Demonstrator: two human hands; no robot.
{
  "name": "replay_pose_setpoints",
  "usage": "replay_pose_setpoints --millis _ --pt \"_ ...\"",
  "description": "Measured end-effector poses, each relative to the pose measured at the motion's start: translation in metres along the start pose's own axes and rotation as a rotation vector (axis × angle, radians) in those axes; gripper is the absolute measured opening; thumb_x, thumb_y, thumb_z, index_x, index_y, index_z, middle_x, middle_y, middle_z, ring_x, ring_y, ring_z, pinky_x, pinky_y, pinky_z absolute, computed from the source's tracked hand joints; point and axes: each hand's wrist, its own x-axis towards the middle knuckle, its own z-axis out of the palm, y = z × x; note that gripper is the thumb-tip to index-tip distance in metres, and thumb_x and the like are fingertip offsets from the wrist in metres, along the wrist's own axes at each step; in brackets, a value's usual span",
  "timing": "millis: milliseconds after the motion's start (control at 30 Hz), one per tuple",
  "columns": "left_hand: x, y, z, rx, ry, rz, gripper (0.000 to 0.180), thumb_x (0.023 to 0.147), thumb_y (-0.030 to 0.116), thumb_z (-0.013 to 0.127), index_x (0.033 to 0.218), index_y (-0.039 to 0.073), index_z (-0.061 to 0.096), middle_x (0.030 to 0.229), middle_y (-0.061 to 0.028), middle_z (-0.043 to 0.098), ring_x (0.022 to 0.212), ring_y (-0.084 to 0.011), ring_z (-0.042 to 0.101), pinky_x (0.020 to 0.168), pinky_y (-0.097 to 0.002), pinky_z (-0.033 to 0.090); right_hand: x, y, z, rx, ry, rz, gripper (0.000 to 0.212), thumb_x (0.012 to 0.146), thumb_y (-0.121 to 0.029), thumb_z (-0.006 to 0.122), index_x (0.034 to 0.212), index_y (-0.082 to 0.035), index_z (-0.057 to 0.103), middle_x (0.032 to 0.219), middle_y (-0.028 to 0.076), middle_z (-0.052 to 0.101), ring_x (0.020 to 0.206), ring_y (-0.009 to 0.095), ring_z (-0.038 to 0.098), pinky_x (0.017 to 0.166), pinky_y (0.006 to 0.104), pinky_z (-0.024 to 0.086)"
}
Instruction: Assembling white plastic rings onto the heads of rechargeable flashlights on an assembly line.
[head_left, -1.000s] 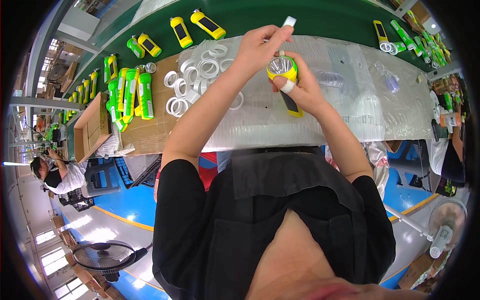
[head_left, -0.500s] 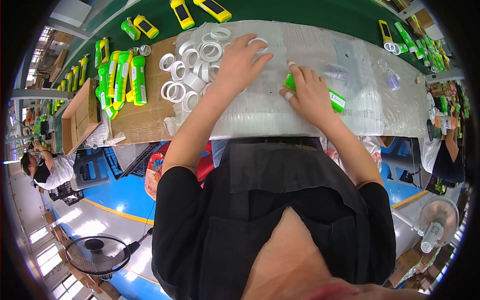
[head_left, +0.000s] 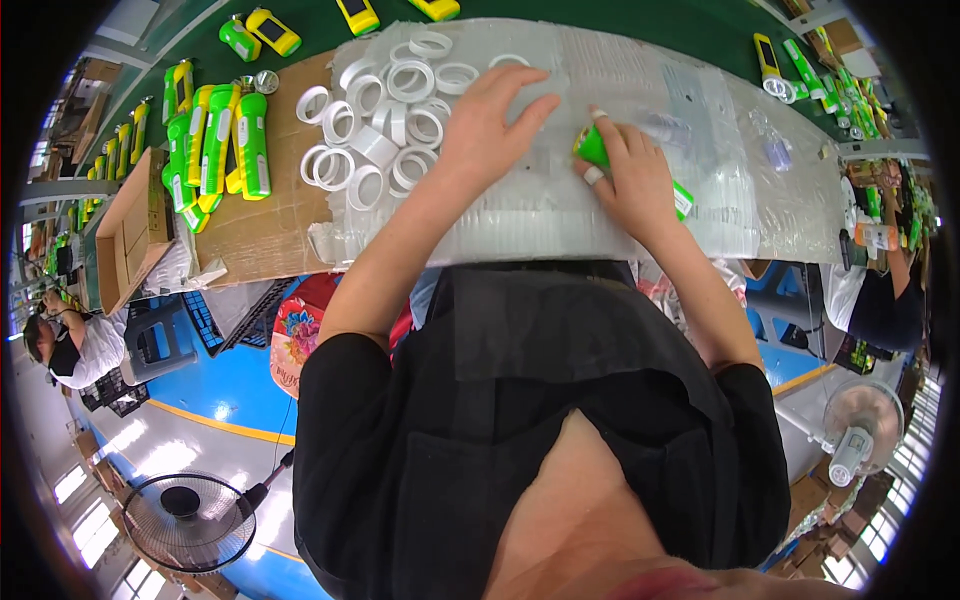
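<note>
My right hand (head_left: 638,182) is closed around a green flashlight (head_left: 591,148) lying on the plastic-covered bench. The flashlight's head shows past the fingertips and its other end by the wrist; the palm hides its middle. White bands wrap the thumb and a finger of that hand. My left hand (head_left: 488,125) hovers with fingers stretched and thumb apart, holding nothing I can see. Just beyond its fingers lies a single white ring (head_left: 510,59). Beside that forearm spreads a loose pile of white rings (head_left: 376,147), partly hidden by the arm and hand.
Several green and yellow flashlights (head_left: 252,150) are stacked at left on brown cardboard, near an open carton (head_left: 135,235). More stand along the far green surface. Clear round pieces (head_left: 668,128) lie right of my right hand. Fans (head_left: 188,520) and other people are farther off.
The view has shifted slightly. My left hand has drawn back toward me and right, away from the lone ring. My right hand's fingers have curled around the flashlight, which has shifted a little rightward.
</note>
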Motion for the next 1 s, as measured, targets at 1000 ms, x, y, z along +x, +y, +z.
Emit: replay_pose_setpoints --millis 1000 --pt "-0.012 0.017 0.022 -0.599 -0.289 -0.443 0.046 0.103 0.038 0.044 0.130 0.003 0.055 0.118 -0.0117 0.064 0.108 -0.0178 0.060 0.091 -0.0298 0.046 0.006 -0.018 -0.048 0.408 -0.063 0.093 0.068 0.085 -0.029 0.073 0.136 -0.002 0.037 0.135 0.019 0.052 0.106 0.039 0.061 0.079 0.0414 0.053"
